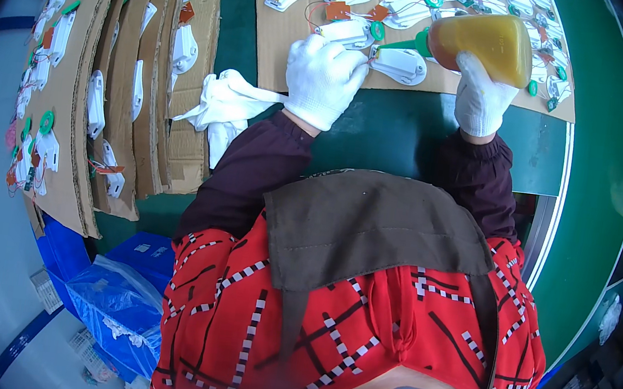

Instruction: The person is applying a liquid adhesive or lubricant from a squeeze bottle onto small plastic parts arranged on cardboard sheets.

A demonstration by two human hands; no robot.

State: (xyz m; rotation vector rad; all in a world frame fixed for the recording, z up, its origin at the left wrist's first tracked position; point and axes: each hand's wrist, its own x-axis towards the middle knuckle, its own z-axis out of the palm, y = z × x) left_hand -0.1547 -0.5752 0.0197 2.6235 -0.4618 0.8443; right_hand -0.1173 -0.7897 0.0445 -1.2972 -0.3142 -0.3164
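Note:
My right hand [485,99], in a white glove, is wrapped round a squeeze bottle [485,45] of amber-yellow liquid. The bottle lies tilted almost sideways, and its green nozzle [406,44] points left over a white plastic housing [400,65]. Close to the nozzle tip, my gloved left hand [324,79] has its fingers curled together at the housings; what they pinch, if anything, is hidden. Just beyond it lies another white housing [349,34] with a green disc [377,31] and an orange-brown piece [338,11] on thin wires. Both rest on a cardboard sheet [272,57].
More wired housings fill the sheet toward the back right. At left, several cardboard sheets [189,117] carrying similar parts overlap in a stack. A crumpled white cloth or glove [229,103] lies beside my left forearm. Below left stands a blue bin [115,303] with a plastic liner.

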